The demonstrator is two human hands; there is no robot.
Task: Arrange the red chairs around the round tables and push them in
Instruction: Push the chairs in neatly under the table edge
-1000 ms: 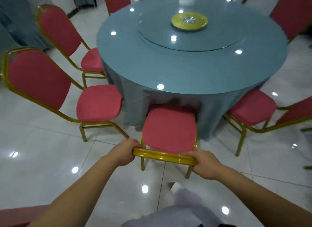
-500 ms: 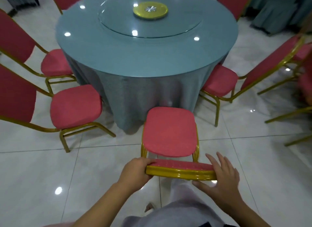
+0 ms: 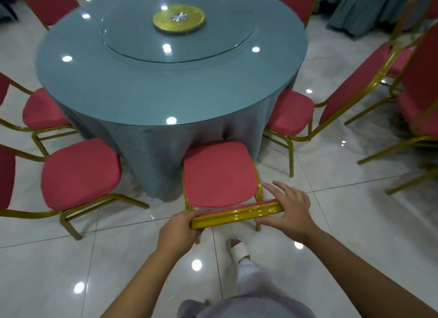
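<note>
Since half a second ago we have slid the chair [image 3: 219, 175] forward. Its seat front now meets the cloth [image 3: 154, 156] hanging from the round desk [image 3: 166, 85], where a gap showed before. Our right hand [image 3: 288, 208] has come onto the right end of the rail [image 3: 237, 214], with the fingers straight and spread across it and the thumb on the near side. Our left hand [image 3: 177, 230] is curled round the left end of the rail and grips it.

Procedure, as we judge it:
- Push both rail ends evenly, so the chair runs straight and does not swing toward the left neighbour [image 3: 80, 173] or the right neighbour [image 3: 291, 111].
- Slide the legs along the floor [image 3: 71, 258]; do not tip the chair.
- Stop when the seat sits as far in as the neighbours.
- Keep the foot [image 3: 239, 247] behind the rear legs.

Not visible:
- The front legs are hidden by the seat and cloth.
- The backrest is seen only edge-on.
- The chairs on the far side are cut off by the frame.
</note>
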